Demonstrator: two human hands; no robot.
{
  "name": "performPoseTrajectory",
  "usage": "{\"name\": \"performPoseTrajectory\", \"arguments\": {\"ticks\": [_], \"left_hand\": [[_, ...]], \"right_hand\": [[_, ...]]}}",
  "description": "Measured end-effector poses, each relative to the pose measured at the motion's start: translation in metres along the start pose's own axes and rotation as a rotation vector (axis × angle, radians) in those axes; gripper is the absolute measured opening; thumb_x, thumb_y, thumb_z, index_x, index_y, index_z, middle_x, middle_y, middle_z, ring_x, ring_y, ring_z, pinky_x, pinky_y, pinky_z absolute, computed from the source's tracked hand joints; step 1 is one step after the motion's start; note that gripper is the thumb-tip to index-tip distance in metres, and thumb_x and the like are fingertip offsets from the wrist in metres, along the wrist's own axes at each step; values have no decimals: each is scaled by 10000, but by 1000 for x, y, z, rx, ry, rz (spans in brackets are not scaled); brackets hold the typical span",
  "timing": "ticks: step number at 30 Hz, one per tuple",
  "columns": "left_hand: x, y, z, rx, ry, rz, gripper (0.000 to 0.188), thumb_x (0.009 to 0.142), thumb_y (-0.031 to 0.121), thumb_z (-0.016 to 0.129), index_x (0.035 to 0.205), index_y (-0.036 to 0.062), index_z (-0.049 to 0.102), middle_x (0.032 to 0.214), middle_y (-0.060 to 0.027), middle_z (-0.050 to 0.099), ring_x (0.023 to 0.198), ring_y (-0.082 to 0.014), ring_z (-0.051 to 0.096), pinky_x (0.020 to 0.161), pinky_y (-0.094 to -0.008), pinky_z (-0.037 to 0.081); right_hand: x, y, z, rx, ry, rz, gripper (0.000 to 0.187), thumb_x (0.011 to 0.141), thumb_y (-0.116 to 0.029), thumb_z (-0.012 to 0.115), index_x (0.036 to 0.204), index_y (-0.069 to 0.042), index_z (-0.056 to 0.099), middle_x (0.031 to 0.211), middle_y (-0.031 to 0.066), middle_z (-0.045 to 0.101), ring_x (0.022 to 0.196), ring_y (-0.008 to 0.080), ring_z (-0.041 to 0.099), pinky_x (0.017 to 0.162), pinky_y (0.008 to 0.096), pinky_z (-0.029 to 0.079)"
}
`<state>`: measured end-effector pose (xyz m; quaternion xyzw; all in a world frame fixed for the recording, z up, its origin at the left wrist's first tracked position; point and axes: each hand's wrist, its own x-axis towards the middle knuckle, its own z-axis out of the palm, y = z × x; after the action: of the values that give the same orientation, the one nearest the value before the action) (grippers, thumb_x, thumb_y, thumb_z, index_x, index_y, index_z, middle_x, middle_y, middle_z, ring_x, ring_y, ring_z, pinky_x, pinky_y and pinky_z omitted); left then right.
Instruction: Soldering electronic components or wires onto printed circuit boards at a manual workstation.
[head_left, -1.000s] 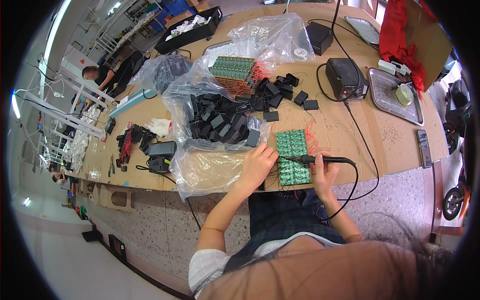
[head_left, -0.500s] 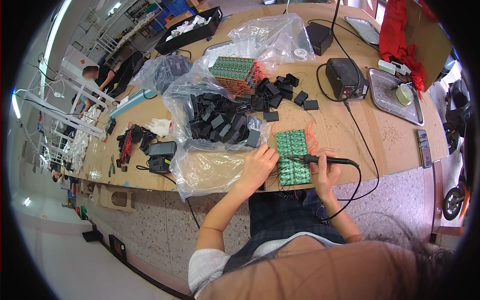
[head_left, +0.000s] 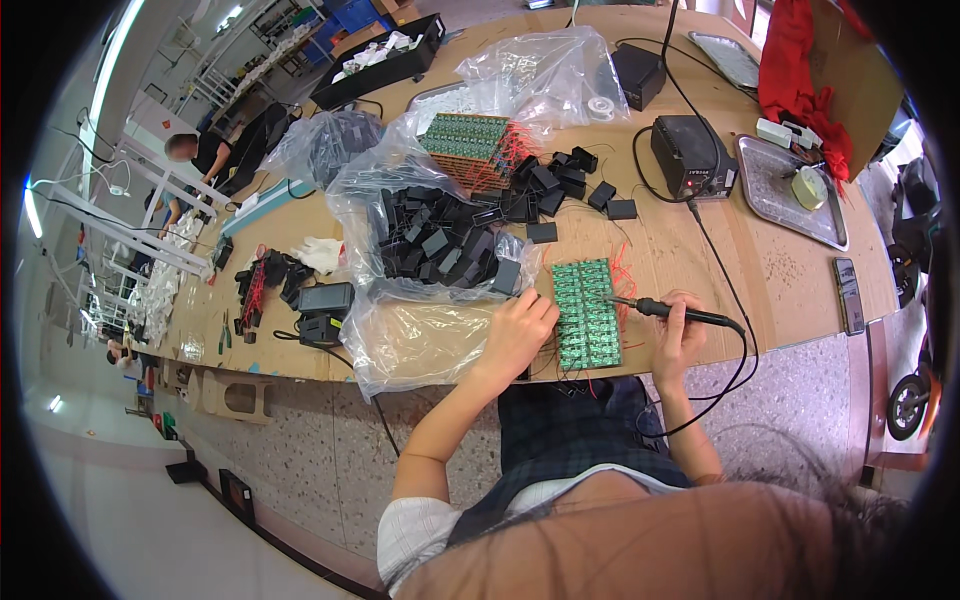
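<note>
A green circuit board panel (head_left: 588, 335) lies near the table's front edge, with red wires along its right and upper edges. My right hand (head_left: 682, 335) grips a black soldering iron (head_left: 700, 316) like a pen; its tip points left over the board's right half. Whether the tip touches the board, I cannot tell. At the board's left edge my left hand (head_left: 522, 328) has its fingers pinched together, and what they hold is too small to make out. Black plastic cases (head_left: 440, 240) lie heaped in a clear plastic bag (head_left: 420, 335) beside my left hand.
A black soldering station (head_left: 690, 160) stands behind the board, its cord looping right. Further back is a stack of green boards (head_left: 465, 140) with red wires. A metal tray (head_left: 795, 200) and a phone (head_left: 848, 297) lie at right; pliers (head_left: 224, 335) at left. Another person (head_left: 205, 155) sits far left.
My right hand has drawn the soldering iron to the right, from the board's middle toward its right edge. My left hand stays in nearly the same place.
</note>
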<state>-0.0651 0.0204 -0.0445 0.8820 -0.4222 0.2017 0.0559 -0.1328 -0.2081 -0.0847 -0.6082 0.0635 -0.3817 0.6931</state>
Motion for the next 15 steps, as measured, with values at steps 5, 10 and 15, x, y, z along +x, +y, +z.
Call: {"name": "performPoseTrajectory", "arguments": {"ticks": [5, 10, 15], "left_hand": [[0, 0, 1, 3, 6, -6, 87, 734, 121, 640, 811, 91, 614, 817, -15, 540, 892, -178, 577, 699, -296, 523], [0, 1, 1, 5, 0, -13, 88, 730, 125, 638, 805, 89, 611, 813, -14, 542, 891, -176, 581, 698, -301, 524], [-2, -1, -2, -75, 18, -41, 102, 766, 117, 672, 861, 92, 643, 820, -23, 566, 852, -194, 596, 670, -319, 523]], "right_hand": [[0, 3, -1, -14, -11, -24, 155, 1050, -133, 489, 968, -20, 556, 919, 43, 542, 729, 81, 458, 619, 225, 374], [-1, 6, -3, -5, -15, -23, 151, 1051, -130, 488, 970, -21, 555, 919, 40, 544, 721, 72, 459, 597, 214, 370], [-2, 3, -3, 27, -21, 34, 124, 1030, -84, 497, 972, 6, 561, 951, 79, 564, 739, 101, 510, 651, 240, 432]]}}
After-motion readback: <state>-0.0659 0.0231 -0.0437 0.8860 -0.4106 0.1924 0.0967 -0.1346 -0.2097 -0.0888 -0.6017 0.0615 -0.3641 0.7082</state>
